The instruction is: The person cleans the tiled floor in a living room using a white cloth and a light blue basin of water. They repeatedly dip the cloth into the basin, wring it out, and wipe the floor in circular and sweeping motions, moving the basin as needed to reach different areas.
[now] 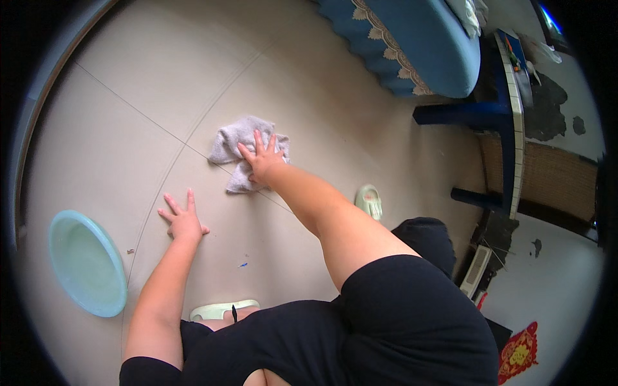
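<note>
A crumpled light grey-purple cloth (239,138) lies on the pale tiled floor (161,71). My right hand (262,157) presses down on it, palm down with the fingers spread over its right part. To the left and nearer, my left hand (184,220) is planted on the bare tile, its fingers stretched apart and holding nothing. A light blue-green plastic basin (87,264) stands on the floor at the far left, apart from my left hand. What is inside its lower part is hard to make out.
Pale green slippers (369,202) are on the floor near my body. Small scraps, one blue (243,265), one brown (130,251), lie on the tiles. A blue-covered piece of furniture (425,45) with lace trim stands far right, beside a dark blue-legged table (463,114).
</note>
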Tool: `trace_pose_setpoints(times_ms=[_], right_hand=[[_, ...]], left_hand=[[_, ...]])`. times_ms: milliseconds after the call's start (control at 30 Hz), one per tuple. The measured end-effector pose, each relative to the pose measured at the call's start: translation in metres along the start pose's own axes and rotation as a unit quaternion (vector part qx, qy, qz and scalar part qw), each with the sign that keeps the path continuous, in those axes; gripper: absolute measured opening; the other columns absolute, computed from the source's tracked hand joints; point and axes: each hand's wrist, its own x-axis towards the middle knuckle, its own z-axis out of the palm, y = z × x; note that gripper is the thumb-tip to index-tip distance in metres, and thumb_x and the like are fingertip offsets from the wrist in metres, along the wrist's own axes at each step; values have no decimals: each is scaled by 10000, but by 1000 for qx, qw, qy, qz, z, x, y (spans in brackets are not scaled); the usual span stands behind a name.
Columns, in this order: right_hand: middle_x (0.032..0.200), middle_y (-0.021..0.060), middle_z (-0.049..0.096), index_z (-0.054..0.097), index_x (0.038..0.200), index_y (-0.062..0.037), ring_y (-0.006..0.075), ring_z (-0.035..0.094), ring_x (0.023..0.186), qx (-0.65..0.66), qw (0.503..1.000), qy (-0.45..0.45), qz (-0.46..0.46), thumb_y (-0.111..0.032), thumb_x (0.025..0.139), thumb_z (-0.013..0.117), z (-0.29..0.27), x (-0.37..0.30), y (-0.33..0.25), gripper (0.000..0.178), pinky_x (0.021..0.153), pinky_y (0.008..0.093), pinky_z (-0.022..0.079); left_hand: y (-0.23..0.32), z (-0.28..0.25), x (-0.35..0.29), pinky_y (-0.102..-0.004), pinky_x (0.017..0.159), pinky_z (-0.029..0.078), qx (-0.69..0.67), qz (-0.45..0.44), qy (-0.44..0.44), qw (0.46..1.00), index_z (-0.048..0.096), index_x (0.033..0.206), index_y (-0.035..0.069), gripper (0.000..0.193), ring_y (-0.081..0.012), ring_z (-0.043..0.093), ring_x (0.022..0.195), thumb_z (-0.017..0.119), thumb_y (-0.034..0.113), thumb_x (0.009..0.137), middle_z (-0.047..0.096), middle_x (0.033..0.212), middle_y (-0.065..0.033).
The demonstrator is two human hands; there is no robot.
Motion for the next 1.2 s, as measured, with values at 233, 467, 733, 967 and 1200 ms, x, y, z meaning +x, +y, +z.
trace_pose_setpoints(times_ms=[233, 467, 733, 967, 1200], right_hand=[[1482, 124, -80, 42, 1407, -378, 481, -3, 1316, -35, 995, 21, -95, -497, 741, 630, -6, 14, 23, 896, 969, 654, 213], [1494, 22, 59, 268, 1365, -390, 405, 19, 1345, -69, 950, 156, -262, -405, 800, 571, -20, 107, 118, 641, 1004, 637, 171], [1441, 96, 243, 285, 1376, -270, 315, 222, 1316, 32, 921, 387, 18, -575, 765, 511, -67, 161, 411, 719, 1051, 478, 209], [1358, 144, 360, 260, 1382, -187, 358, 406, 1177, 165, 938, 248, 174, -376, 864, 487, 63, 127, 608, 597, 925, 448, 389], [1263, 169, 439, 518, 1201, -162, 342, 430, 1150, -17, 897, 429, 108, -270, 754, 610, 117, 43, 590, 469, 924, 461, 375]], left_hand=[[7, 22, 7, -516, 919, 411, 29, -9, 43, 999, -30, 1400, 367, 1167, -483, 67, 1310, 809, 332, 590, -164, 1448, -193], [7, 59, -19, -476, 990, 342, -121, -70, 86, 986, 225, 1391, 242, 846, -422, 232, 1287, 716, 297, 704, 135, 1443, -205], [102, 157, -128, -384, 1001, 339, -204, 28, -26, 978, 457, 1266, 85, 552, -337, 384, 1220, 606, 337, 798, 402, 1321, -203], [167, 104, -136, -363, 970, 367, -251, 45, -60, 965, 461, 1259, 88, 495, -321, 453, 1160, 581, 300, 827, 477, 1261, -173], [200, 36, -92, -350, 907, 416, -274, 76, 46, 958, 475, 1250, 99, 461, -300, 507, 1082, 571, 281, 838, 512, 1225, -150]])
